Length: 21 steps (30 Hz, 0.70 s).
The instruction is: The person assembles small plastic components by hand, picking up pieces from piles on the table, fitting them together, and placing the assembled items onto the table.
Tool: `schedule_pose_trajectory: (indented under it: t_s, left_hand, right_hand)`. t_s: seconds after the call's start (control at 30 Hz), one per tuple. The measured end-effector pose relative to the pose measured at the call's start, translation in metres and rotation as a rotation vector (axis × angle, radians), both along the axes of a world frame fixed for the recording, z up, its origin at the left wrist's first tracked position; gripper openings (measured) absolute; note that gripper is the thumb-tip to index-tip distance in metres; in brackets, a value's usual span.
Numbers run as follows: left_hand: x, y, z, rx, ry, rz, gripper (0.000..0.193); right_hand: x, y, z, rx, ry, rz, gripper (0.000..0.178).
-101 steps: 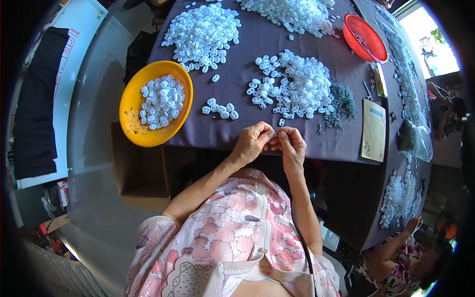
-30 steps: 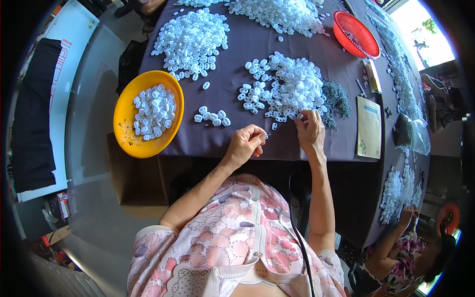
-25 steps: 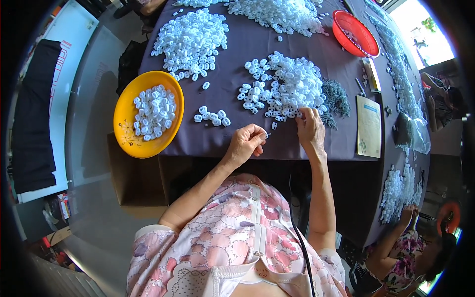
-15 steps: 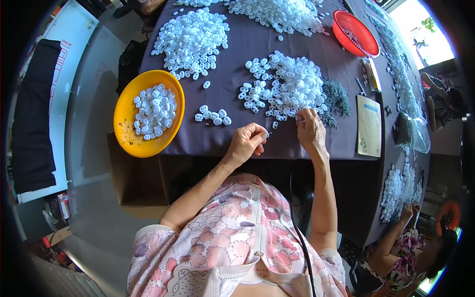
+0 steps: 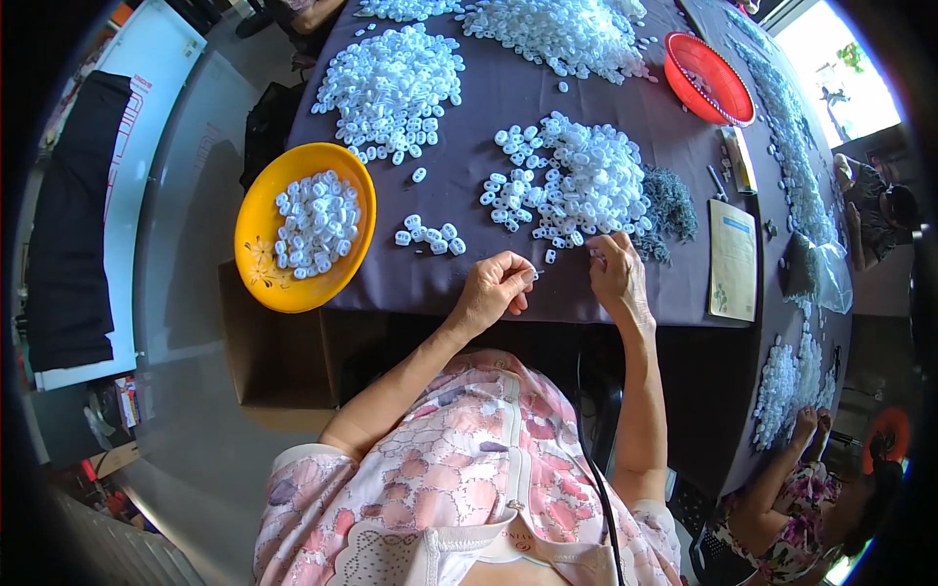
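My left hand (image 5: 496, 291) is closed in a pinch on a small white oval plastic piece, above the table's near edge. A thin light tip sticks out from it toward the right. Beside it, my right hand (image 5: 619, 281) has its fingers bent together at the near edge of a pile of white oval plastic pieces (image 5: 596, 176). What its fingertips hold, if anything, I cannot make out. Just right of that pile lies a heap of tiny dark grey-green parts (image 5: 668, 200). A small group of white pieces (image 5: 430, 234) lies left of my left hand.
On the left, a yellow bowl (image 5: 256, 220) holds more white pieces. Larger white piles (image 5: 391, 83) lie farther back, near a red basket (image 5: 696, 98). A tan packet (image 5: 733, 262) and a pen (image 5: 718, 183) rest at right. Another person's hands (image 5: 813, 426) work at lower right.
The whole view has shifted slightly. My right hand has drawn back a little from the pile's edge. My left hand keeps its pinch.
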<state>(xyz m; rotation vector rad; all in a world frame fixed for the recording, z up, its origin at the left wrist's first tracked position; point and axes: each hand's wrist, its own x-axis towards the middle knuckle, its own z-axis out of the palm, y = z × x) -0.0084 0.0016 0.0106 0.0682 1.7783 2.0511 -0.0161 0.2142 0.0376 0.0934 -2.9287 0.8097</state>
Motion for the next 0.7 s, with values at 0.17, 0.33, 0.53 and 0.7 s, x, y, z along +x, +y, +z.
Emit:
schedule_pose_trajectory:
  t_s: [0.17, 0.33, 0.53, 0.7]
  left_hand:
    - [0.0, 0.001, -0.001, 0.041, -0.018, 0.03, 0.013]
    - [-0.001, -0.001, -0.005, 0.064, -0.036, 0.041, 0.013]
    - [-0.008, -0.004, -0.007, 0.14, -0.147, 0.073, 0.014]
    - [-0.008, -0.007, -0.01, 0.181, -0.196, 0.076, 0.014]
  right_hand:
    - [0.002, 0.005, -0.001, -0.004, 0.046, 0.011, 0.008]
    - [0.015, -0.011, -0.015, -0.396, 0.023, -0.143, 0.012]
    - [0.034, -0.027, -0.019, -0.397, 0.226, -0.07, 0.014]
    - [0.042, -0.028, -0.017, -0.33, 0.121, -0.087, 0.009]
